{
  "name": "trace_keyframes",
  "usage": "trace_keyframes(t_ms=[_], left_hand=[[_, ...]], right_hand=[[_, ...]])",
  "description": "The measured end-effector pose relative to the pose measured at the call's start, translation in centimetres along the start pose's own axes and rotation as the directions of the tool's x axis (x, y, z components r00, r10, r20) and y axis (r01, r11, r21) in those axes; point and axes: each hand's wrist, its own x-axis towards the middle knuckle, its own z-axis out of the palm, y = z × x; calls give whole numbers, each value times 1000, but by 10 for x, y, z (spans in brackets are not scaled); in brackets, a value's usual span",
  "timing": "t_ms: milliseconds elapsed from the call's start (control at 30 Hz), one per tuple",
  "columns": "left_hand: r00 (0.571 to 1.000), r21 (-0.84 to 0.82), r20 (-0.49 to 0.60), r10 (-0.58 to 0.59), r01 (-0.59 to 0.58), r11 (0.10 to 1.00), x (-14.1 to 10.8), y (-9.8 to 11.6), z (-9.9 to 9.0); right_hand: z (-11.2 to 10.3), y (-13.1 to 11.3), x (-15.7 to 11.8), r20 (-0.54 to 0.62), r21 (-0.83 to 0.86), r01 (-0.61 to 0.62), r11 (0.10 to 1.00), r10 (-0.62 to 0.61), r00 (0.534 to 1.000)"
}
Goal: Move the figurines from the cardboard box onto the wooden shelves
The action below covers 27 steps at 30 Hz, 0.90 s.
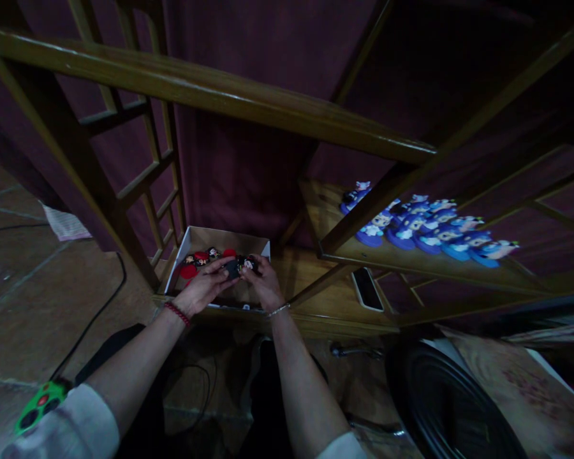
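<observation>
Both of my hands meet over an open cardboard box (220, 238) on the low wooden shelf. Between them is a small dark figurine (233, 268) with a dark base. My left hand (203, 287), red beaded bracelet at the wrist, has its fingers on the base side. My right hand (264, 280), with a pale bracelet, closes its fingers on the figurine's other side. Several small red and black figurines (201, 256) lie in the left part of the box, beside my left hand. The palms hide some of the box's interior.
Several blue and purple figurines (411, 229) stand on a raised wooden shelf at right. A phone-like object (367, 289) lies below it. Wooden bars (210, 89) cross above my hands. A round black stool (449, 408) and a green controller (39, 406) are low in view.
</observation>
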Motion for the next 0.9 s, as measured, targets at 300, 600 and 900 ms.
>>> trace_keyframes(t_ms=[300, 600, 900], left_hand=[[1000, 26, -20, 6, -6, 1000, -4, 7, -1], [1000, 68, 11, 21, -22, 997, -6, 11, -4], [1000, 89, -21, 11, -9, 996, -9, 14, 1]], right_hand=[[3, -11, -6, 71, 64, -23, 998, 19, 997], [9, -11, -5, 65, 7, 14, 1000, -14, 998], [6, -7, -4, 77, -81, 107, 991, -100, 992]])
